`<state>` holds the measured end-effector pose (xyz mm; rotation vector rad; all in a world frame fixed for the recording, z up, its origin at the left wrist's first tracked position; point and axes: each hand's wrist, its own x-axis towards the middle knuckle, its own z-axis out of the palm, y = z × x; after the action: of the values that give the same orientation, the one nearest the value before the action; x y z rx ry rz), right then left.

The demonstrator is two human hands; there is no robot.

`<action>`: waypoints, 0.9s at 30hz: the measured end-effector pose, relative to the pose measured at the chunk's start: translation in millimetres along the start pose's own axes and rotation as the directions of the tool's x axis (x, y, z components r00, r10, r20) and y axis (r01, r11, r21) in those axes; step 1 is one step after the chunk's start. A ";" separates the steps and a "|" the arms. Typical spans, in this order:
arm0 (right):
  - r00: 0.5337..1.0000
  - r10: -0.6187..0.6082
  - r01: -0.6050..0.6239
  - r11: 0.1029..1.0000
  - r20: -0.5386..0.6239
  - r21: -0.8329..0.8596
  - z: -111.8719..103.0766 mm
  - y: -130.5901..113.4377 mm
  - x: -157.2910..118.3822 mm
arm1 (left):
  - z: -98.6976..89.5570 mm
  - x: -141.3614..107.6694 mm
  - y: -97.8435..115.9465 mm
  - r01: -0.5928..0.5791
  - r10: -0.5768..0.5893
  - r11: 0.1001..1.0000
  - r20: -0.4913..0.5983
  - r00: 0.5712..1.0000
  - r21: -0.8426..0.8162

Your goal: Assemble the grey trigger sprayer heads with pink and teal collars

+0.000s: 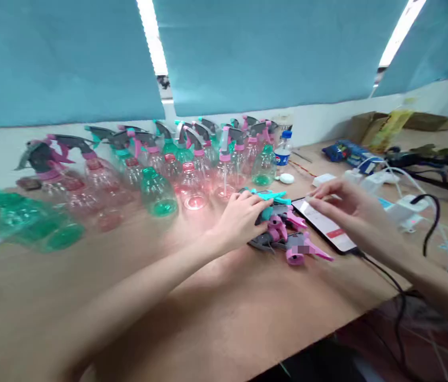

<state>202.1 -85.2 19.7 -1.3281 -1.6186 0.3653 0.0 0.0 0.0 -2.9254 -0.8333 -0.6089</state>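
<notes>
Head view: left hand [242, 220] fingers clamped on spray trigger heads [283, 228] piled close, right hand [347, 209] fingers apart above phone [321, 223] within reach on counter [192, 318]

A wooden table [192, 329] holds plastic spray bottles [158, 193] and a smartphone [323, 224].

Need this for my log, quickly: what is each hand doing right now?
Left hand: closed on a teal-trimmed trigger sprayer head.
Right hand: open, fingers just over a smartphone; contact cannot be told.
</notes>
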 end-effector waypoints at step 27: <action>0.883 -0.031 0.257 0.866 0.468 -0.428 69.7 66.0 50.5 | 14.0 -19.9 -12.6 0.151 -0.150 0.989 0.089 0.985 -0.004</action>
<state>187.3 5.6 -37.7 -1.5450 -2.3017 0.1825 -16.9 2.8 -21.3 -2.9369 -1.0713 -0.4964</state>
